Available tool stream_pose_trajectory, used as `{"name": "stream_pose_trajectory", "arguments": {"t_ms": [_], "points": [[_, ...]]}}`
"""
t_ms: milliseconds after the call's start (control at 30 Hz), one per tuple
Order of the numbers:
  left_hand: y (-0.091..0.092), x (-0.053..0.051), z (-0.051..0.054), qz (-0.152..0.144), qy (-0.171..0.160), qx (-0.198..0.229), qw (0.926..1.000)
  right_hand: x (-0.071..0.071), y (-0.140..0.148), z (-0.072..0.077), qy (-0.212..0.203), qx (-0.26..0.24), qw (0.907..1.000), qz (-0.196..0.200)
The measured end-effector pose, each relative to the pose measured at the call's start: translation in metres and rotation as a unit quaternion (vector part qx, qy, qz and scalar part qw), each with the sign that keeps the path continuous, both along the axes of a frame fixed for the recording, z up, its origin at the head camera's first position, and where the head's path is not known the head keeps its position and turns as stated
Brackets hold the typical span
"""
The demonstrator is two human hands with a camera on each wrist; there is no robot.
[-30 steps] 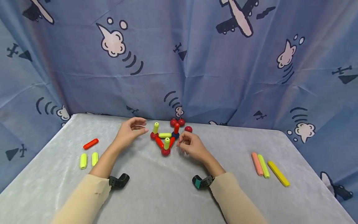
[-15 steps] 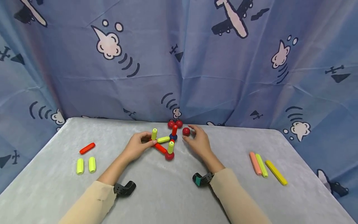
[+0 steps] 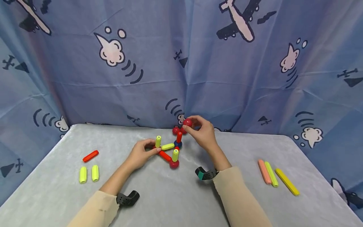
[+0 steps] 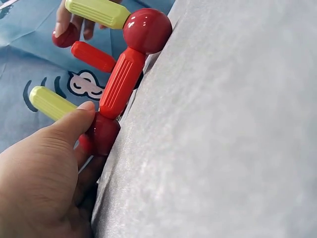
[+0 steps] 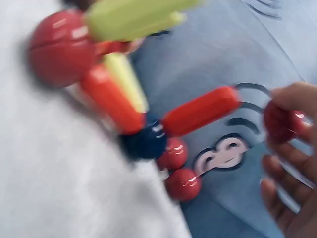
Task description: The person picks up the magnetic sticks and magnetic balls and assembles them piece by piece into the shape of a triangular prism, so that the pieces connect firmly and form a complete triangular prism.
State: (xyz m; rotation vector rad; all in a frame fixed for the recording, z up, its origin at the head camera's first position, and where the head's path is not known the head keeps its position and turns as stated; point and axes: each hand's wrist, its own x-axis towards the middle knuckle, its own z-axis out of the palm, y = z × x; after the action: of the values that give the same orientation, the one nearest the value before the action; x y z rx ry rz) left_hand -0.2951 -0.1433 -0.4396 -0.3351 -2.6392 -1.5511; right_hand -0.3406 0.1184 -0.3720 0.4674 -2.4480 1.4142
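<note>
A triangular frame of balls and rods stands mid-table. My left hand [image 3: 142, 154] grips its left red ball [image 4: 105, 133], thumb on top, beside an upright yellow-green rod [image 3: 158, 141]. From the near red ball [image 3: 174, 164] rises another yellow-green rod [image 3: 175, 155]. The blue ball [image 3: 178, 144] at the back right carries an upright red rod [image 3: 179, 137]. Above and behind that rod, my right hand [image 3: 204, 132] pinches a loose red ball [image 3: 187, 122] between thumb and fingers, off the table and apart from the frame.
Two red balls [image 3: 175, 130] lie at the table's back edge behind the frame. On the left are a red rod [image 3: 90, 156] and two yellow-green rods [image 3: 95, 173]. On the right lie a salmon rod [image 3: 264, 171], a yellow-green rod [image 3: 271, 174] and a yellow rod [image 3: 287, 182].
My left hand came down onto the frame's left ball, and the frame turned slightly. My right hand left the frame's side, took the loose red ball and lifted it.
</note>
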Motion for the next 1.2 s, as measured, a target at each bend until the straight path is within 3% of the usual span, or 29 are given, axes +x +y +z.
{"name": "stream_pose_trajectory", "arguments": {"t_ms": [267, 567, 1000, 1100, 1200], "points": [[0.004, 0.0, 0.004, -0.006, 0.008, 0.001, 0.9999, 0.005, 0.004, 0.01, -0.006, 0.029, 0.9967, 0.075], [0.002, 0.002, 0.001, -0.002, 0.005, 0.0, 1.0, 0.004, 0.001, 0.003, -0.022, 0.07, 0.9923, 0.099], [0.004, 0.001, 0.008, -0.007, 0.006, -0.002, 1.0, 0.0, -0.004, -0.002, -0.018, 0.031, 0.9957, 0.086], [0.002, 0.001, 0.006, -0.007, 0.001, -0.003, 1.0, -0.004, -0.003, -0.006, -0.035, -0.015, 0.9954, 0.088], [0.0, 0.003, 0.004, -0.005, -0.005, -0.002, 1.0, -0.009, 0.0, -0.014, -0.055, -0.055, 0.995, 0.062]]}}
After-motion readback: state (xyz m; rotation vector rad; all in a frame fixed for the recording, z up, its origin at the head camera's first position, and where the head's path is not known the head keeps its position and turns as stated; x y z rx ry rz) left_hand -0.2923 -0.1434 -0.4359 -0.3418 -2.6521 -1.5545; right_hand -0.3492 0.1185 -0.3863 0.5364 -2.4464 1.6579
